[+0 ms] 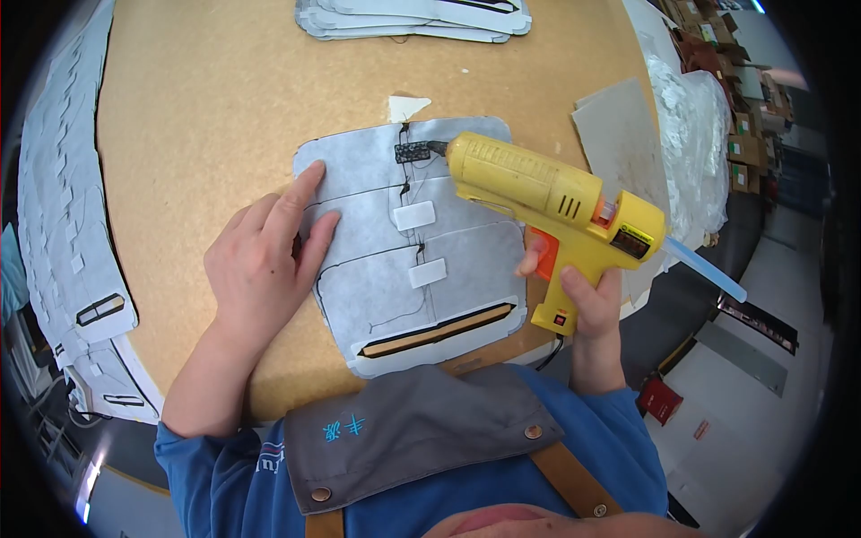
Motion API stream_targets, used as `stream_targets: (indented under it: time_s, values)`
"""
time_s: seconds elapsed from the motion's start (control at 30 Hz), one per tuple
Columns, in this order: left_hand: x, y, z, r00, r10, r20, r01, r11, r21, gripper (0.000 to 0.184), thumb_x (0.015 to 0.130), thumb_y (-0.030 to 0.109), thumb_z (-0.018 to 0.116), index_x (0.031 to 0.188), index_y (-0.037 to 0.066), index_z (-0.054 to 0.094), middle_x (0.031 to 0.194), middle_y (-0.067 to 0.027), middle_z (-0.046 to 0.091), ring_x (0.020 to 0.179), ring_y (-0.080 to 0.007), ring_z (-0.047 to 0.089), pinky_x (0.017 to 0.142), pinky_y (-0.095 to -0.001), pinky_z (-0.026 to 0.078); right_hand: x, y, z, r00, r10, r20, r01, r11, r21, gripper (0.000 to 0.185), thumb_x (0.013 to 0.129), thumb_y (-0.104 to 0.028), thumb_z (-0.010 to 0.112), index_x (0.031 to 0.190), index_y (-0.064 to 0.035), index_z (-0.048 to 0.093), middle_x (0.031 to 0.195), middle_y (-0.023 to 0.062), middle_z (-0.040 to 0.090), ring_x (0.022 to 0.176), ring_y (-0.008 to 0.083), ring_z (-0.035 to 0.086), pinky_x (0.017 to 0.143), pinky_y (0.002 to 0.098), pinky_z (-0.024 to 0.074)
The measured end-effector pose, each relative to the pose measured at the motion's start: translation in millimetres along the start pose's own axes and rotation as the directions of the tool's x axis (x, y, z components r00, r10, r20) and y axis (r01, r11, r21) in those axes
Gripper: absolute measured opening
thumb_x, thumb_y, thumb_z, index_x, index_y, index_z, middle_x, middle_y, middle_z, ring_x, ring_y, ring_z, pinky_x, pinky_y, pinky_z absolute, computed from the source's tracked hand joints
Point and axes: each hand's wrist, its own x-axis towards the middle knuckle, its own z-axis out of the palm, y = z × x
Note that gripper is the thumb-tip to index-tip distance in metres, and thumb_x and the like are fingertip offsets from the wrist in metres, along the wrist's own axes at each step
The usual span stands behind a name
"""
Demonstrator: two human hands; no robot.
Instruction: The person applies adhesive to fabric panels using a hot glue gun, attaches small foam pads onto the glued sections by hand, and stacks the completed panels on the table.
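A yellow hot glue gun (529, 179) is gripped in my right hand (594, 300), with a finger at its orange trigger. Its dark nozzle points left, at a black textured strip (413, 151) near the top of the grey fabric panels (359, 211); whether the two touch I cannot tell. A pale glue stick (708, 271) sticks out of the gun's back. The panels overlap in a row and carry white tabs (414, 215), loose dark threads and a black-edged slot (439, 330). My left hand (267, 255) rests with fingers apart on their left edge.
More panels are stacked at the table's far edge (413, 22), and a long row of them (63, 179) lies at left. A white scrap (409, 108) sits above the panels. Grey board (619, 134) and clear plastic (691, 143) are at right. Cardboard boxes (744, 148) stand beyond.
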Motion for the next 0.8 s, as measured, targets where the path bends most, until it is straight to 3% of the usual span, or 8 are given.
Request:
stream_targets:
  time_s: [0.2, 0.27, 0.47, 0.57, 0.73, 0.8]
  values:
    - [0, 0, 1, 1.0, 0.008, -0.026, -0.007, 1.0, 0.009, 0.043, 0.081, 0.022, 0.078, 0.122, 0.016, 0.068, 0.073, 0.0004, 0.064, 0.063, -0.0155, 0.063, 0.055, -0.0285, 0.048, 6, -4, 11, 0.999, -0.01, 0.036, 0.008, 0.999, 0.05, 0.055, 0.091, -0.013, 0.063, 0.139, 0.0031, 0.041, 0.113, 0.0187, 0.059, 0.101, 0.0252, 0.062, 0.089, 0.0399, 0.0515]
    - [0, -1, 1, 1.0, 0.005, -0.022, -0.005, 1.0, 0.005, 0.043, 0.081, 0.022, 0.078, 0.122, 0.016, 0.068, 0.073, 0.0004, 0.064, 0.063, -0.0155, 0.062, 0.055, -0.0286, 0.048, 10, -3, 18, 0.999, 0.02, -0.04, -0.022, 0.999, -0.04, 0.062, 0.089, -0.026, 0.066, 0.136, 0.0061, 0.042, 0.109, 0.02, 0.061, 0.096, 0.0278, 0.067, 0.084, 0.0405, 0.0546]
    - [0, -1, 2, 1.0, 0.001, -0.012, -0.001, 1.0, 0.005, 0.044, 0.081, 0.022, 0.079, 0.123, 0.016, 0.067, 0.074, 0.0002, 0.065, 0.063, -0.0155, 0.062, 0.055, -0.0287, 0.048, 8, 1, 14, 0.999, 0.045, -0.008, -0.045, 0.999, -0.031, 0.064, 0.089, -0.027, 0.068, 0.137, 0.0057, 0.041, 0.11, 0.0198, 0.061, 0.095, 0.0275, 0.066, 0.084, 0.0407, 0.0544]
    - [0, -1, 2, 1.0, 0.008, -0.017, -0.008, 1.0, 0.003, 0.044, 0.081, 0.022, 0.079, 0.123, 0.016, 0.067, 0.075, 0.0001, 0.065, 0.063, -0.0156, 0.062, 0.055, -0.0287, 0.048, 4, 0, 8, 0.997, 0.046, 0.068, -0.048, 0.998, 0.04, 0.059, 0.09, -0.016, 0.067, 0.139, 0.0014, 0.041, 0.115, 0.0182, 0.058, 0.102, 0.0256, 0.062, 0.089, 0.0401, 0.0511]
    - [0, -1, 2, 1.0, -0.001, -0.017, 0.001, 1.0, 0.004, 0.044, 0.081, 0.023, 0.078, 0.122, 0.016, 0.068, 0.075, -0.0001, 0.065, 0.063, -0.0156, 0.062, 0.055, -0.0287, 0.048, -2, 0, 1, 0.999, 0.039, 0.018, -0.04, 0.999, 0.026, 0.057, 0.09, -0.016, 0.066, 0.138, 0.0031, 0.042, 0.114, 0.0186, 0.059, 0.099, 0.0257, 0.063, 0.087, 0.0395, 0.0519]
    - [0, -2, 3, 1.0, 0.015, -0.022, -0.015, 1.0, -0.008, 0.046, 0.08, 0.015, 0.078, 0.125, 0.013, 0.068, 0.075, -0.0023, 0.065, 0.06, -0.0146, 0.058, 0.055, -0.0275, 0.046, -1, 0, 0, 1.0, 0.009, 0.004, -0.009, 1.0, 0.017, 0.056, 0.09, -0.016, 0.065, 0.138, 0.0037, 0.043, 0.114, 0.0187, 0.059, 0.099, 0.0256, 0.064, 0.087, 0.0395, 0.0522]
